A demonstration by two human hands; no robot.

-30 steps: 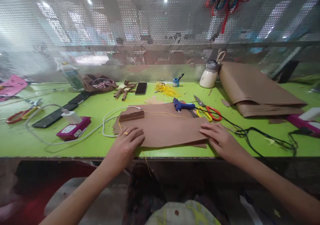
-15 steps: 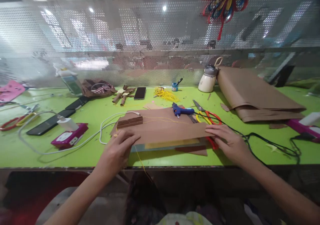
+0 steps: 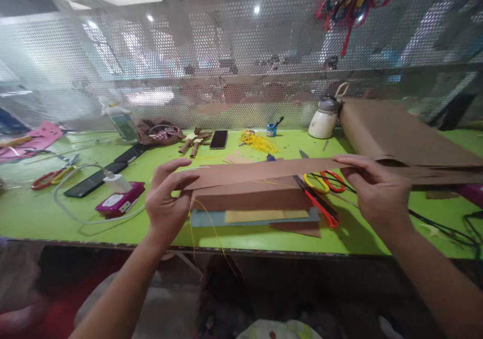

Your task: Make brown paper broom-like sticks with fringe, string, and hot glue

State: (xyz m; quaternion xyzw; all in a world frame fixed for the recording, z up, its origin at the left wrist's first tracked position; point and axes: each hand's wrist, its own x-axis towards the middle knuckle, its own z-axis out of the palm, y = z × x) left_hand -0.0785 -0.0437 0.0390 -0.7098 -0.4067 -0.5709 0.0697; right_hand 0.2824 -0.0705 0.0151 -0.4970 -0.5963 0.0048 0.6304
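so, my left hand (image 3: 169, 198) and right hand (image 3: 377, 190) each pinch one end of a long brown paper strip (image 3: 260, 172), lifted above the green table (image 3: 241, 241). below it i see more brown paper (image 3: 249, 195), yellow paper (image 3: 264, 216) and blue paper (image 3: 209, 219), with a red-handled cutter (image 3: 322, 208) lying at their right end.
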